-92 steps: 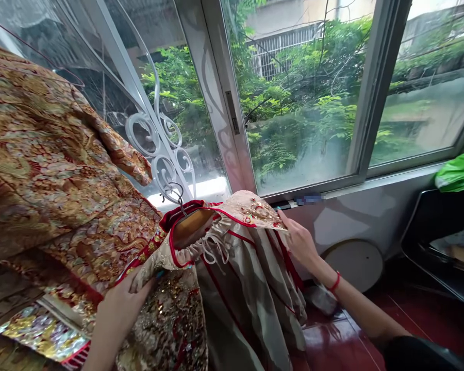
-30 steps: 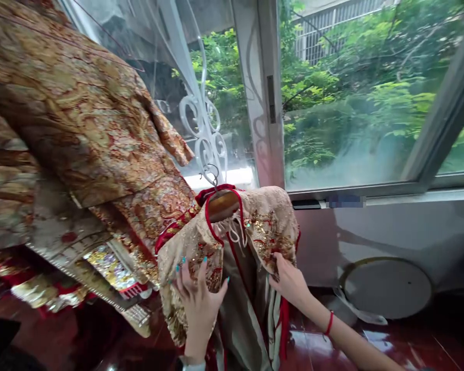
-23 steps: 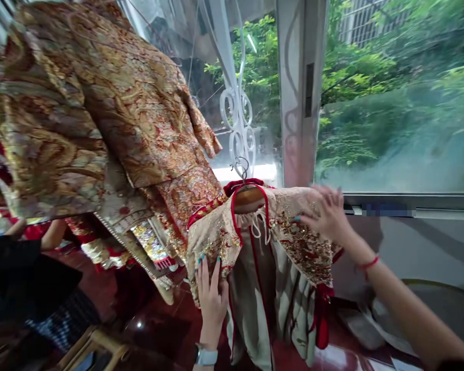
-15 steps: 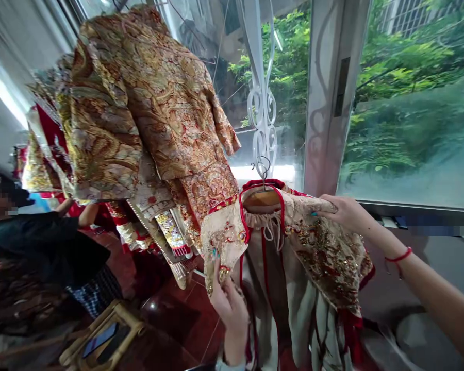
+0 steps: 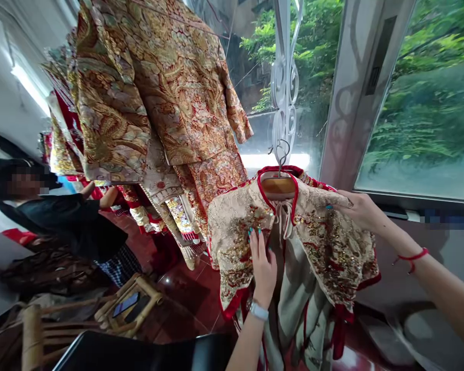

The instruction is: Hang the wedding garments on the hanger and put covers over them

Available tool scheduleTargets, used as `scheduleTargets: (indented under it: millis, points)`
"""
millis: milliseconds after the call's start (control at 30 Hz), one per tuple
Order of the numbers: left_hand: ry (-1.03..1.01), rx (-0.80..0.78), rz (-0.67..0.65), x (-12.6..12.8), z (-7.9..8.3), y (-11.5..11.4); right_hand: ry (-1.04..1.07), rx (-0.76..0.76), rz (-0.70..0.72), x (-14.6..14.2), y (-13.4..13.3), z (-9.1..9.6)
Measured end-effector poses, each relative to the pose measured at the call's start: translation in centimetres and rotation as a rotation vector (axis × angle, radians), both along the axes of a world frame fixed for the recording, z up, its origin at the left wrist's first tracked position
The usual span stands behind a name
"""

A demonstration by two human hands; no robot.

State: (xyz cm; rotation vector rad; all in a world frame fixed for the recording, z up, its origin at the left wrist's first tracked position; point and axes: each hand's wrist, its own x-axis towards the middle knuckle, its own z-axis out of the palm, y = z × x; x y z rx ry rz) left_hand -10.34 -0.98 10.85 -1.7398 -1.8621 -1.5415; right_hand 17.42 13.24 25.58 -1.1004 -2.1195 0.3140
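A beige shoulder cape (image 5: pixel 232 221) with gold embroidery, sequins and red edging hangs on a wooden hanger with a metal hook (image 5: pixel 280 154). A thin drawstring (image 5: pixel 287 219) dangles at its neck. Below it falls a pale grey-green garment (image 5: pixel 294 293) with red trim. My left hand (image 5: pixel 263 268) rests on the cape's left front panel, its fingers stretched out flat over the sequins. At the cape's right shoulder, my right hand (image 5: pixel 351 208) pinches the fabric, thumb on the front; the other fingers are partly hidden behind the cloth.
Gold brocade jackets (image 5: pixel 185 98) hang close by on the left. A white scrolled iron bracket (image 5: pixel 284 87) stands before the window. Another person in dark clothes (image 5: pixel 73 221) reaches among garments. A bamboo stool (image 5: pixel 150 296) holds a phone (image 5: pixel 126 304); a black surface (image 5: pixel 147 353) lies at the bottom.
My left hand has gone from holding up the cape's left front edge to lying flat on the panel, which now hangs down. My right hand stays at the shoulder. The view has shifted.
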Motion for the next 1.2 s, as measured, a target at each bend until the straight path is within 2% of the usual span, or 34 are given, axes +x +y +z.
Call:
scheduleTargets:
  millis: [67,100,167,233,300,467,533,600,667,733,833,900,933,967,1000,1067,1100,1200]
  points:
    - [0.077,0.077,0.178,-1.8,-2.7,-3.7,0.008,-0.01,-0.009,0.0,0.2,-0.4]
    - [0.071,0.118,0.322,-2.8,-4.3,-5.5,0.007,-0.007,-0.02,-0.1,0.2,-0.5]
    - [-0.011,0.069,0.539,-5.3,-7.3,-8.4,-0.001,-0.002,-0.04,-0.2,0.3,-0.7]
    - [-0.055,-0.057,0.545,-8.0,-9.1,-9.9,-0.006,-0.001,-0.062,-0.4,0.3,-0.8]
    - [-0.018,-0.179,0.444,-10.4,-9.3,-9.9,-0.006,-0.001,-0.078,-0.5,0.1,-0.8]
    - [-0.004,-0.299,0.437,-13.8,-5.6,-6.3,0.002,0.034,-0.096,-0.9,-0.9,-1.0]
    - [-0.038,-0.302,0.355,-14.4,-4.2,-5.2,0.003,0.066,-0.093,-1.0,-1.6,-0.9]
    - [-0.081,-0.287,0.282,-15.3,-3.2,-4.9,-0.015,0.085,-0.123,-1.3,-2.5,-0.6]
    - [-0.131,-0.25,0.287,-16.7,-1.7,-5.4,-0.057,0.085,-0.184,-1.7,-3.5,-0.3]
    - [-0.161,-0.202,0.318,-18.5,0.6,-6.0,-0.1,0.102,-0.253,-2.1,-4.3,-0.2]
    - [-0.173,-0.125,0.338,-19.9,5.5,-6.7,-0.134,0.153,-0.319,-2.9,-5.3,-0.4]
    - [-0.124,-0.053,0.328,-18.8,8.1,-7.2,-0.129,0.17,-0.333,-3.5,-5.9,-0.6]
    - [-0.075,-0.011,0.301,-17.4,8.6,-7.6,-0.118,0.165,-0.333,-3.8,-6.1,-0.7]
    - [-0.009,0.022,0.248,-15.5,8.5,-8.2,-0.1,0.15,-0.333,-4.0,-6.3,-0.8]
    - [0.066,0.043,0.179,-13.2,7.7,-8.9,-0.076,0.125,-0.332,-4.2,-6.5,-0.9]
    - [0.215,-0.029,-0.011,-8.2,4.3,-10.5,-0.012,0.063,-0.317,-4.4,-6.5,-0.9]
    - [0.262,-0.076,-0.046,-5.9,2.1,-11.1,0.026,0.037,-0.297,-4.4,-6.4,-1.0]
    - [0.242,-0.098,0.064,-0.9,-3.7,-11.2,0.116,0.008,-0.217,-3.8,-5.3,-1.0]
